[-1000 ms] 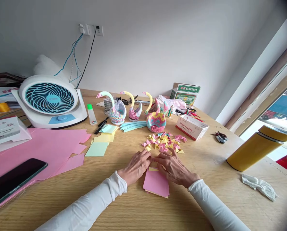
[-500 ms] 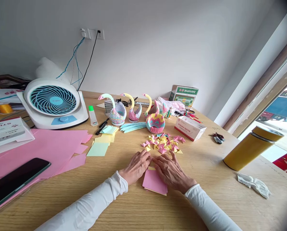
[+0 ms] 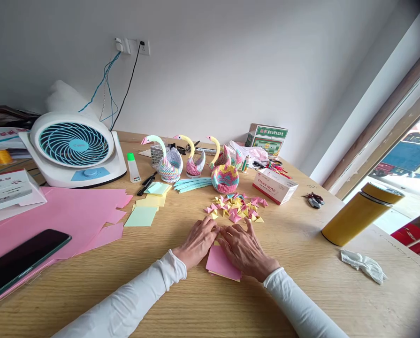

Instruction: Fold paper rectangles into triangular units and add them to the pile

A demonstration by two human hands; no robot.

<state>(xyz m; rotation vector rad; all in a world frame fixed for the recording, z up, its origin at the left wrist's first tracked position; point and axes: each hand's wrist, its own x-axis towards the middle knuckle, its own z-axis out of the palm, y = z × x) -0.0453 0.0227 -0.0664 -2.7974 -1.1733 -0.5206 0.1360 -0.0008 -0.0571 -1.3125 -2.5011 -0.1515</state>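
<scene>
My left hand [image 3: 199, 241] and my right hand [image 3: 243, 246] meet at the fingertips on the table. Their fingers are bent and pressed down together, covering whatever lies under them. A stack of pink sticky notes [image 3: 223, 264] sits just below, partly under my right hand. A sliver of yellow paper shows between the hands at its upper edge. Beyond my fingertips lies a loose pile of small folded pink and yellow paper triangles [image 3: 235, 209]. Behind that stands a round bowl-like piece of folded paper [image 3: 225, 179] in pink, yellow and blue.
Paper swans [image 3: 170, 165] with curved necks stand farther back, near light-blue paper strips [image 3: 194, 185]. Left are a fan [image 3: 76, 146], a glue bottle [image 3: 133, 170], pink sheets [image 3: 72, 211] and a phone [image 3: 23, 263]. Right are a sticky note box [image 3: 275, 186], a yellow flask [image 3: 361, 216] and a crumpled white cloth [image 3: 363, 266].
The view has shifted slightly, so everything sits a little farther left. Both hands keep nearly the same place, fingertips still pressed together above the pink notes.
</scene>
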